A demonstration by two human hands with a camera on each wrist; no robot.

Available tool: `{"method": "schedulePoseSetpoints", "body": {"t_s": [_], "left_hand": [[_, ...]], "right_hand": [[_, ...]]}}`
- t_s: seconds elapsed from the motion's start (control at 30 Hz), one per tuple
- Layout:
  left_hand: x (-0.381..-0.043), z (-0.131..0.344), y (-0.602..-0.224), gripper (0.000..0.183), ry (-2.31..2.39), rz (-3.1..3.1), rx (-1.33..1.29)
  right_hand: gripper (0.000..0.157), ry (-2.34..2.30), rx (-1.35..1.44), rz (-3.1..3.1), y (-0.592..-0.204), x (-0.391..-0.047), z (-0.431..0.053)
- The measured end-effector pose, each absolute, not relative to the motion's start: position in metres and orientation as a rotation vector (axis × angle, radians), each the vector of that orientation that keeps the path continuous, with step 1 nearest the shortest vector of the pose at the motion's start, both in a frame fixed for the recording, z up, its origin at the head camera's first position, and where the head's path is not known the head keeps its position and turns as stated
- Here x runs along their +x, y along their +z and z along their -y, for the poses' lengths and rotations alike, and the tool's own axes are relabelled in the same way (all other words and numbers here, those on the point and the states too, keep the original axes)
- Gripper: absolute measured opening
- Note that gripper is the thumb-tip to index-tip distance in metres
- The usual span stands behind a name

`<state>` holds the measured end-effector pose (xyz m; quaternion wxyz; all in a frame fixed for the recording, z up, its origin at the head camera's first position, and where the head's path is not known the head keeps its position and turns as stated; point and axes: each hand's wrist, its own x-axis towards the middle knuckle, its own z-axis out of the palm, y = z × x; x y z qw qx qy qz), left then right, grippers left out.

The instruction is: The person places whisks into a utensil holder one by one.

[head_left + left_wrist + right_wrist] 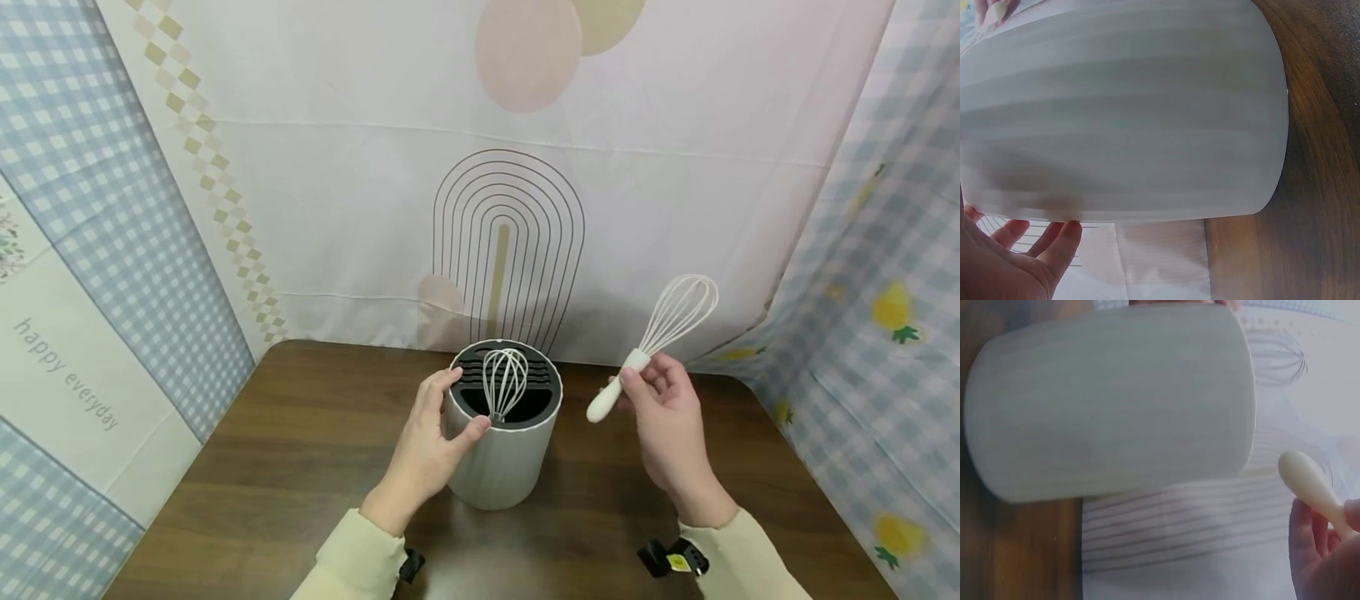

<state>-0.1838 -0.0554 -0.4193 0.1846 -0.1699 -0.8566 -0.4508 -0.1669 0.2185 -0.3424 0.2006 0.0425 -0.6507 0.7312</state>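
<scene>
The whisk (pixel 637 359) was in the air right of the holder (pixel 498 467), pinched near the top of its handle by my right hand (pixel 670 412), thumb and fingers closed on it, a grip that seemed to leave both wires and handle end free. My left hand (pixel 426 450), spread wide, clasped the holder at its near rim and left side, probably to steady it on the desk (pixel 300 467), while a second whisk (pixel 505 383) stood in it wires up, handle hidden inside. Some right fingers were lost behind the handle, and in the hazy right wrist view I could not make out the held whisk's wires.
</scene>
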Motion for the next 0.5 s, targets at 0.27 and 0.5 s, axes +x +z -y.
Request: {"method": "schedulePoseSetpoints", "body": {"t_s": [0.27,0.5], "left_hand": [[-0.184,0.055,-0.42,0.07,-1.276,2.424,-0.474],[-0.184,0.056,-0.42,0.07,-1.271,2.427,-0.471]], "right_hand": [[0.038,2.023,0.307,1.743,-0.336,-0.173,-0.194],[0.037,1.996,0.363,1.779,-0.335,-0.174,-0.176]]}}
